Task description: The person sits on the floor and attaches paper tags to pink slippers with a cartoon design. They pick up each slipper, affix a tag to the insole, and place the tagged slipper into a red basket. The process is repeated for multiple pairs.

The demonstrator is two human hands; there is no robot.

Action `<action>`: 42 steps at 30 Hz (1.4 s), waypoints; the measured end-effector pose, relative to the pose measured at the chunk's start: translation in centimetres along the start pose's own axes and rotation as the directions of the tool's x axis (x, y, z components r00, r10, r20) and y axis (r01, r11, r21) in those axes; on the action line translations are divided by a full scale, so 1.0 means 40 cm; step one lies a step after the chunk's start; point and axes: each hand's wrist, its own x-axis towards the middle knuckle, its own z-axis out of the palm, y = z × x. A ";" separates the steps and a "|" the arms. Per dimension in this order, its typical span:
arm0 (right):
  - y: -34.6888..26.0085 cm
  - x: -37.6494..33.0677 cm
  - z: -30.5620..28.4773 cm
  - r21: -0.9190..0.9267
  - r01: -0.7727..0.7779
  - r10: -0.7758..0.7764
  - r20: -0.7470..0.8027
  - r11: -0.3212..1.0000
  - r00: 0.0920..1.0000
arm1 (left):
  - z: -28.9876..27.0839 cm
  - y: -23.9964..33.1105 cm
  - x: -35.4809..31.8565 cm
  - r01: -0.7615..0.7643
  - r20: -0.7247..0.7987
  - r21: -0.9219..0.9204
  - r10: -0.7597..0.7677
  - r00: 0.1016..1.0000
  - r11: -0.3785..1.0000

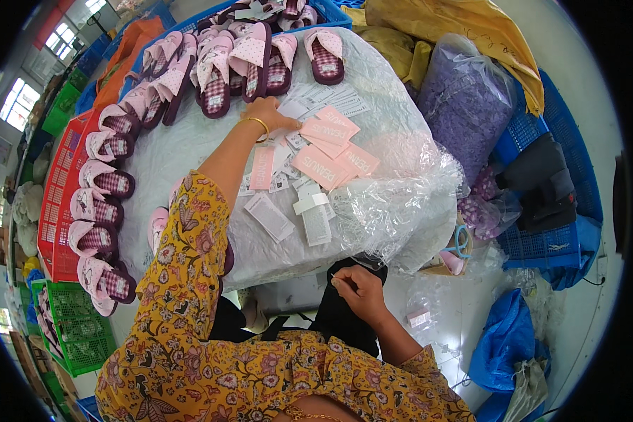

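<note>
My left hand (266, 116), with a gold bangle at the wrist, reaches across the table to the lower end of a pink slipper (252, 60) with a dark plum sole. Its thumb stretches out toward the pink printed cards (323, 133); its other fingers are partly hidden. White printed slips (306, 102) lie just beside that hand. My right hand (362, 292) is above my lap at the table's near edge, thumb and fingertips pinched together. A tiny pale bit shows at the fingertips, too small to name. Stacks of white labels (269, 216) lie between the hands.
A row of pink slippers (95, 204) lines the left edge beside a red crate (60, 190). More slippers fill a blue crate (334, 15) at the back. Clear plastic film (387, 218) covers the right side, near a bag of purple material (464, 98). A green crate (84, 330) stands lower left.
</note>
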 end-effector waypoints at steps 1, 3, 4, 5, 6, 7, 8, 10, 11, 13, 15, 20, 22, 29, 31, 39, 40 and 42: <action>0.002 0.000 0.000 0.002 0.020 -0.020 -0.009 1.000 1.000 | -0.001 0.001 0.007 0.001 0.006 -0.043 -0.001 1.000 0.999; 0.007 0.000 0.003 0.006 0.060 -0.060 -0.027 0.998 0.998 | -0.003 0.004 0.016 -0.002 0.022 -0.056 0.003 1.000 0.998; 0.006 -0.001 0.002 -0.001 0.056 -0.056 -0.029 0.998 0.998 | -0.004 0.007 0.019 -0.005 0.030 -0.061 0.007 1.000 0.998; 0.003 -0.001 0.001 -0.007 0.051 -0.052 -0.030 0.999 0.998 | -0.002 0.004 0.025 -0.019 0.028 -0.070 0.021 0.999 0.997; 0.001 -0.002 0.001 -0.014 0.047 -0.048 -0.031 0.999 0.998 | 0.002 -0.004 0.031 -0.032 0.026 -0.079 0.034 0.999 0.996; 0.002 -0.002 0.001 -0.010 0.054 -0.054 -0.036 0.999 0.998 | -0.001 -0.001 0.029 -0.046 0.023 -0.088 0.048 0.999 0.995; 0.004 -0.002 0.003 -0.006 0.060 -0.060 -0.041 0.998 0.997 | -0.003 0.002 0.026 -0.060 0.001 -0.090 0.061 0.998 0.994; 0.003 -0.003 0.004 -0.017 0.069 -0.070 -0.048 0.997 0.996 | -0.009 0.008 0.011 -0.091 -0.044 -0.095 0.087 0.995 0.991; 0.001 -0.002 0.004 -0.032 0.072 -0.073 -0.051 0.997 0.996 | -0.006 0.009 0.006 -0.104 -0.070 -0.099 0.098 0.993 0.990; -0.003 -0.002 0.004 -0.048 0.078 -0.081 -0.054 0.996 0.995 | -0.002 0.009 -0.002 -0.130 -0.125 -0.108 0.116 0.985 0.986; -0.006 -0.001 0.005 -0.052 0.086 -0.089 -0.053 0.995 0.995 | 0.018 -0.014 0.019 -0.157 -0.114 -0.165 0.139 0.984 0.974; 0.015 -0.002 0.012 -0.072 0.087 -0.092 -0.072 0.994 0.993 | -0.009 -0.026 -0.020 -0.183 -0.024 -0.365 0.187 0.982 0.913; 0.024 -0.003 0.013 -0.069 0.097 -0.103 -0.079 0.993 0.992 | -0.058 -0.032 -0.074 -0.030 0.129 -0.551 0.120 0.984 0.834; 0.010 -0.012 0.030 0.120 -0.022 0.029 -0.063 0.993 0.998 | -0.182 -0.238 -0.174 -0.007 0.152 -0.738 0.176 0.973 0.674; -0.014 -0.008 0.041 0.170 -0.009 0.016 -0.038 0.985 0.999 | -0.201 -0.263 -0.209 -0.012 0.138 -0.761 0.179 0.974 0.648; -0.234 0.172 0.228 0.161 0.200 -0.213 0.068 0.966 0.975 | -0.273 -0.307 -0.402 -0.020 0.105 -0.800 0.172 0.979 0.600; -0.232 0.202 0.246 0.140 0.148 -0.165 0.122 0.979 0.979 | -0.278 -0.313 -0.412 -0.063 0.074 -0.795 0.199 0.977 0.604; -0.222 0.248 0.265 0.070 0.078 -0.090 0.181 0.995 0.979 | -0.299 -0.317 -0.447 -0.107 0.057 -0.790 0.245 0.968 0.604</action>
